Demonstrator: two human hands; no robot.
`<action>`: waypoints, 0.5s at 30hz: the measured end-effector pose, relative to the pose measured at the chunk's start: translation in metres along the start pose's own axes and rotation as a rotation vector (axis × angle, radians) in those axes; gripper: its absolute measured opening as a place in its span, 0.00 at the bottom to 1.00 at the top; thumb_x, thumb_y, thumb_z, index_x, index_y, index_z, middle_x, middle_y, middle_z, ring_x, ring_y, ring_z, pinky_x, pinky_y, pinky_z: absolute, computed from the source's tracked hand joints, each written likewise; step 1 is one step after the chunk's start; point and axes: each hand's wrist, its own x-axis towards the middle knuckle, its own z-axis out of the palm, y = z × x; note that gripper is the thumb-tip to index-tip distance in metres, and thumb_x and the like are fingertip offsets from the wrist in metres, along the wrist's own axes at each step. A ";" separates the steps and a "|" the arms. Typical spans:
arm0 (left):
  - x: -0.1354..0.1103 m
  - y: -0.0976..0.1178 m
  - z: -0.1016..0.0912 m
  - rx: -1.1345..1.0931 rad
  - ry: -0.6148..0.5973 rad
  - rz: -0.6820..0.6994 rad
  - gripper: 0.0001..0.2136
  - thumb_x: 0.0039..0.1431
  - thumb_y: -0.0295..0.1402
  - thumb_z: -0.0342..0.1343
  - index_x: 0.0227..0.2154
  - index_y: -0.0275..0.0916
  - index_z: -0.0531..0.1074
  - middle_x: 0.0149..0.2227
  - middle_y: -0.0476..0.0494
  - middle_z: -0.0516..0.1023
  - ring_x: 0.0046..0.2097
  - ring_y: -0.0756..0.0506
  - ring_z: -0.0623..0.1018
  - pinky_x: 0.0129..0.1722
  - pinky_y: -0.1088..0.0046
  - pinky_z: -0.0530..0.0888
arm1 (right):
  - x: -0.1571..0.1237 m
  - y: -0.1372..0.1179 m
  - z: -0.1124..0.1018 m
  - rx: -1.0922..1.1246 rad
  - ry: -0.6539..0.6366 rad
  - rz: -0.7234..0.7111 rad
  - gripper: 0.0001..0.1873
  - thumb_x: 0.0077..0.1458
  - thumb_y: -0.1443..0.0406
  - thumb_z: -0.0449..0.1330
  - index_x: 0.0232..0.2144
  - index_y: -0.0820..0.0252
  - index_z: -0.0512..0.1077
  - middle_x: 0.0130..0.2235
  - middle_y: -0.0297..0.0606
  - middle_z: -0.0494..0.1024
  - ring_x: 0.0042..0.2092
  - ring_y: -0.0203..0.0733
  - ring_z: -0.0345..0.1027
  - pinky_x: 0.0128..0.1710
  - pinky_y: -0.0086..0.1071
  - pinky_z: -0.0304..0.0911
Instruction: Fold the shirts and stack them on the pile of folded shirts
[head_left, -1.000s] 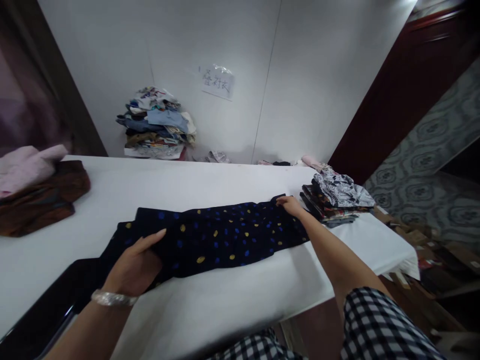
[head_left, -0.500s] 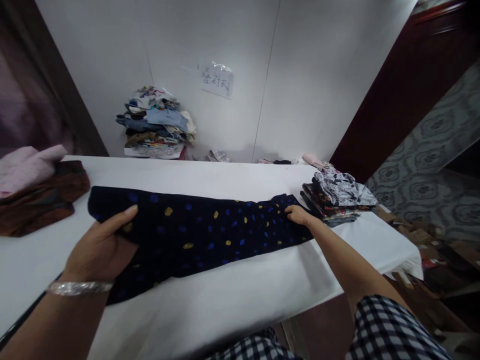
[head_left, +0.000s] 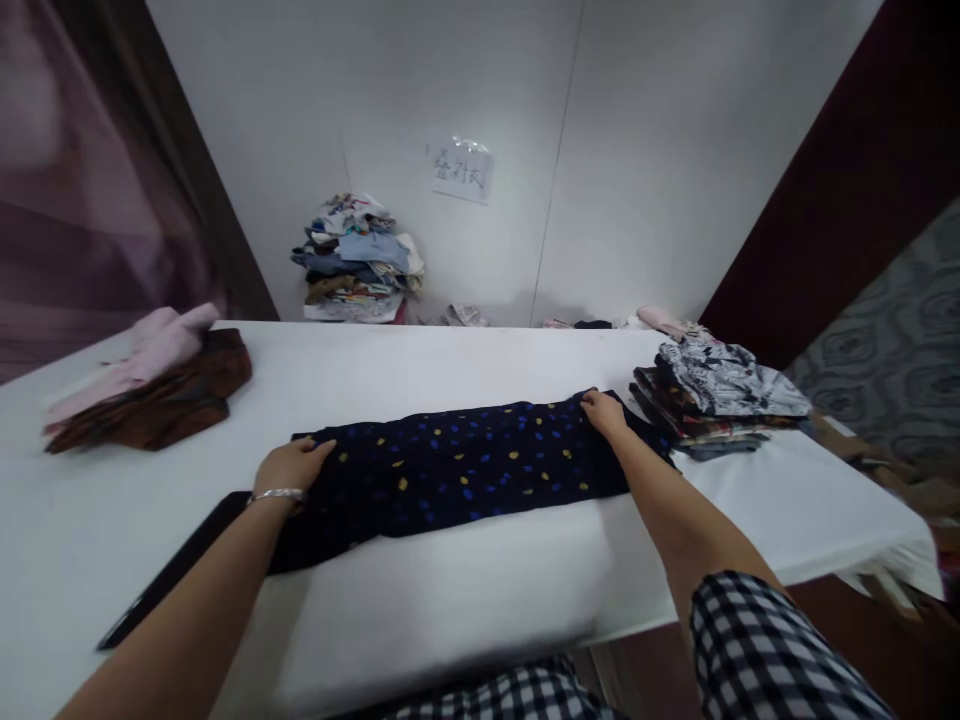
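A dark navy garment [head_left: 465, 465] with blue and yellow spots lies in a long folded strip across the white-covered table [head_left: 450, 590]. At its left end, my left hand [head_left: 289, 467], with a silver bracelet on the wrist, grips the upper edge between thumb and fingers. My right hand [head_left: 602, 411] pinches the upper edge near the right end. A plain dark sleeve-like part [head_left: 180, 560] sticks out to the lower left, partly hidden behind my left forearm.
Folded clothes [head_left: 720, 390] are stacked at the right, close to the garment's end. Pink and rust-brown clothes [head_left: 165, 385] lie at the left. Behind the table, a tall clothes pile [head_left: 360, 262] stands against the wall, beside a handwritten paper sign [head_left: 461, 172].
The garment's left end has come down from a raised position onto the table, and my left hand has moved with it. My right hand still holds near the right end. The view has shifted left.
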 end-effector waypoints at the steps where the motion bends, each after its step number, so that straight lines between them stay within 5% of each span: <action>1: 0.001 -0.005 0.002 0.034 -0.022 -0.011 0.11 0.51 0.42 0.56 0.25 0.39 0.75 0.34 0.40 0.81 0.44 0.34 0.78 0.43 0.60 0.73 | -0.003 -0.005 0.004 -0.014 0.010 -0.011 0.12 0.52 0.65 0.54 0.36 0.60 0.76 0.42 0.46 0.79 0.46 0.50 0.69 0.49 0.42 0.59; 8: 0.000 -0.021 0.004 0.137 0.013 0.019 0.17 0.60 0.43 0.46 0.41 0.40 0.76 0.42 0.40 0.80 0.45 0.39 0.78 0.41 0.67 0.72 | -0.038 -0.043 0.028 -0.070 -0.028 -0.357 0.22 0.62 0.55 0.47 0.53 0.56 0.69 0.59 0.43 0.68 0.63 0.49 0.54 0.62 0.48 0.43; 12: -0.002 -0.020 0.009 0.269 -0.093 0.067 0.13 0.60 0.39 0.48 0.38 0.41 0.75 0.43 0.40 0.80 0.46 0.40 0.77 0.41 0.69 0.71 | -0.055 -0.041 0.055 -0.258 -0.290 -0.267 0.27 0.62 0.52 0.45 0.59 0.53 0.63 0.66 0.43 0.57 0.67 0.52 0.44 0.62 0.56 0.41; 15: -0.006 -0.021 0.016 0.290 -0.097 0.064 0.10 0.59 0.37 0.49 0.38 0.42 0.74 0.43 0.42 0.80 0.47 0.41 0.77 0.41 0.69 0.71 | -0.056 -0.033 0.068 -0.314 -0.331 -0.244 0.28 0.63 0.51 0.41 0.61 0.51 0.59 0.67 0.41 0.53 0.68 0.50 0.41 0.62 0.55 0.42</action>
